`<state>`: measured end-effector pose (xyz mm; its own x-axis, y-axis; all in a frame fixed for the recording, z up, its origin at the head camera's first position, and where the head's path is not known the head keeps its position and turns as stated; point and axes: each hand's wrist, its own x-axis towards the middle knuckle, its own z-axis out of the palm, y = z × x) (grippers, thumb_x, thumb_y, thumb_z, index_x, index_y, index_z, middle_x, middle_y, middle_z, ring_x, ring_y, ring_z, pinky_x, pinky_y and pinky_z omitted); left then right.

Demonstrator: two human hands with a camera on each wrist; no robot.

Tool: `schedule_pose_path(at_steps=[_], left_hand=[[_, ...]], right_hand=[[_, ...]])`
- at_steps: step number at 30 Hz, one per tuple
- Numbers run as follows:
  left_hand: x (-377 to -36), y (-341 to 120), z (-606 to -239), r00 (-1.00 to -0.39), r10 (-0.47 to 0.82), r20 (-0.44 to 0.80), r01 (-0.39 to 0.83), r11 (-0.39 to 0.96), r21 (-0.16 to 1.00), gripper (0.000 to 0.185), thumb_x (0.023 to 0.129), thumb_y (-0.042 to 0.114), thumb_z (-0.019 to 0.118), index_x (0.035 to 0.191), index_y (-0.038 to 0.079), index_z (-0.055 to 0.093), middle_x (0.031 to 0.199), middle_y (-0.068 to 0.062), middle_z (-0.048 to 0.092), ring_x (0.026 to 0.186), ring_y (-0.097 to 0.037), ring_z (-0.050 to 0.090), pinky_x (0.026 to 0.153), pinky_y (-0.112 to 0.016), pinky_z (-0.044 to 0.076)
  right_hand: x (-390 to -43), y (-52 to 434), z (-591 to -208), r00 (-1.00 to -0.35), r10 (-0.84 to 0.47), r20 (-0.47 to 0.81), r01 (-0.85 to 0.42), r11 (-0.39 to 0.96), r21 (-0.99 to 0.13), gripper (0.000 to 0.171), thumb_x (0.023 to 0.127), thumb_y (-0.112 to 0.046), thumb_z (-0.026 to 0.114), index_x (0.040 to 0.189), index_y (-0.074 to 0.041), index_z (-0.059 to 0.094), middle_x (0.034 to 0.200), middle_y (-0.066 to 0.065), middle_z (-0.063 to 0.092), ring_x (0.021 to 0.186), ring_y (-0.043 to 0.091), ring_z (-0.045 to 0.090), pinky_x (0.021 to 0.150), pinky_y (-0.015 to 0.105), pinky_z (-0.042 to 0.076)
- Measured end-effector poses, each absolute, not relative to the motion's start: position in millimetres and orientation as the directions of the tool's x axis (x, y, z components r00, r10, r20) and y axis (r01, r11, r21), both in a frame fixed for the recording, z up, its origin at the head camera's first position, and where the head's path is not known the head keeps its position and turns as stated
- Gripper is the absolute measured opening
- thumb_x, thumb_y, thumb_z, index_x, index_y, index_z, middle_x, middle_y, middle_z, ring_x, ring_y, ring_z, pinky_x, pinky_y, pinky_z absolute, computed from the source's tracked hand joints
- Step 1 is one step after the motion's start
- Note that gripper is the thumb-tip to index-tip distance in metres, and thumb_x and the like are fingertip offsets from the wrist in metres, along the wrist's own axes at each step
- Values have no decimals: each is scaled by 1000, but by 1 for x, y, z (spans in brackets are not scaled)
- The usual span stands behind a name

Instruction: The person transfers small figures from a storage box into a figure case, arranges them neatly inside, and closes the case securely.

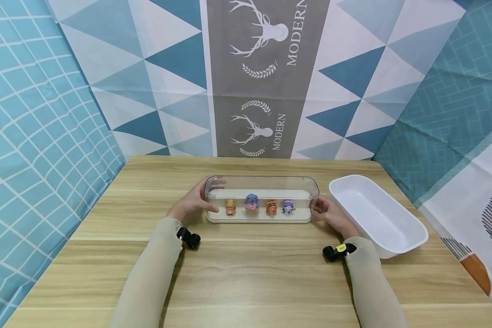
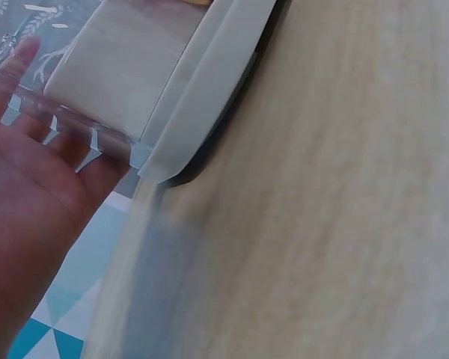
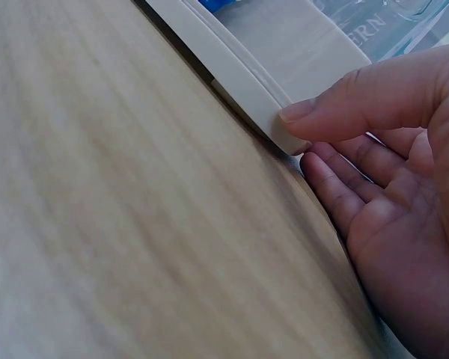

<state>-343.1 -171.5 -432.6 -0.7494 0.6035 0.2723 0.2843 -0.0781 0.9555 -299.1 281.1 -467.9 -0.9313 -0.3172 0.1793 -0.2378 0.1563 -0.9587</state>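
A long display box with a clear cover (image 1: 266,183) and an off-white base (image 1: 259,219) lies crosswise on the table. Inside it stand several small figurines in a row: a yellow-orange one (image 1: 230,207), a blue one (image 1: 252,202), an orange striped one (image 1: 271,207) and a purple one (image 1: 288,207). My left hand (image 1: 193,200) holds the box's left end, thumb in front and fingers behind the clear wall. At the right end, my right hand (image 1: 330,213) grips the base's corner; the right wrist view shows its thumb (image 3: 299,110) on the edge and fingers curled beside it.
An open white plastic tub (image 1: 377,214) stands at an angle to the right, close by the right forearm. The wooden table (image 1: 258,282) reaches back to a patterned cloth backdrop (image 1: 176,77). Blue cloth (image 1: 37,136) hangs along the left side.
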Motion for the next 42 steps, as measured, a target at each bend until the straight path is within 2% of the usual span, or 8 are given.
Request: schedule_pose_path(at_steps=[5,9,16,22,25,31,38,42], left_hand=[[-343,-174,-433,-743,603,290,277,-118,954,100,66,-23,73,150,-7,22,152,-35,27,139,-50,27,102,-28,48],[-343,-176,-430,-760,582,289,283,-105,953,100,68,-22,72,151,-8,19,154,-33,25,138,-48,30,101,-29,49],[-339,-183,-425,-810,516,278,303,-38,952,94,69,-19,71,151,-6,26,152,-31,32,127,-24,47,100,-28,47],[-336,-186,-423,-822,503,268,289,-39,957,94,71,-16,71,151,-6,24,153,-29,31,125,-13,48,101,-29,46],[-335,-187,-423,-827,494,267,282,-46,958,93,72,-16,71,152,-5,24,152,-29,32,125,-13,49,101,-28,46],[-334,-190,-425,-836,475,275,279,-63,958,92,73,-15,70,152,-4,24,149,-30,34,124,-15,50,100,-29,48],[-331,-191,-428,-834,463,299,289,-95,953,91,74,-16,66,152,-7,20,149,-32,32,125,-20,48,100,-30,48],[-328,-192,-429,-836,453,309,294,-104,950,90,76,-16,65,153,-6,20,150,-32,31,126,-23,47,101,-30,47]], right_hand=[[-299,280,-469,-933,-314,174,-232,158,-960,45,66,22,64,107,17,46,100,6,55,104,7,56,94,14,45],[-300,280,-468,-933,-315,173,-231,159,-960,45,66,22,64,107,18,45,100,7,55,103,6,56,95,13,45],[-299,282,-466,-932,-318,174,-233,159,-959,47,66,21,65,107,22,43,102,11,54,102,4,56,96,13,43],[-299,282,-468,-926,-329,187,-248,155,-956,45,66,22,65,105,23,42,101,7,53,101,9,55,96,14,44],[-300,282,-468,-926,-326,191,-250,150,-957,45,66,22,65,105,23,42,101,6,53,101,11,56,95,14,44],[-299,282,-466,-926,-328,189,-251,158,-955,45,66,22,66,105,21,44,102,13,54,102,8,55,96,15,44],[-298,282,-465,-932,-321,168,-230,167,-959,48,67,22,65,109,21,44,104,8,54,104,12,56,96,15,45],[-297,281,-464,-931,-321,171,-230,154,-961,47,66,21,65,108,20,43,103,10,53,102,12,55,95,15,45]])
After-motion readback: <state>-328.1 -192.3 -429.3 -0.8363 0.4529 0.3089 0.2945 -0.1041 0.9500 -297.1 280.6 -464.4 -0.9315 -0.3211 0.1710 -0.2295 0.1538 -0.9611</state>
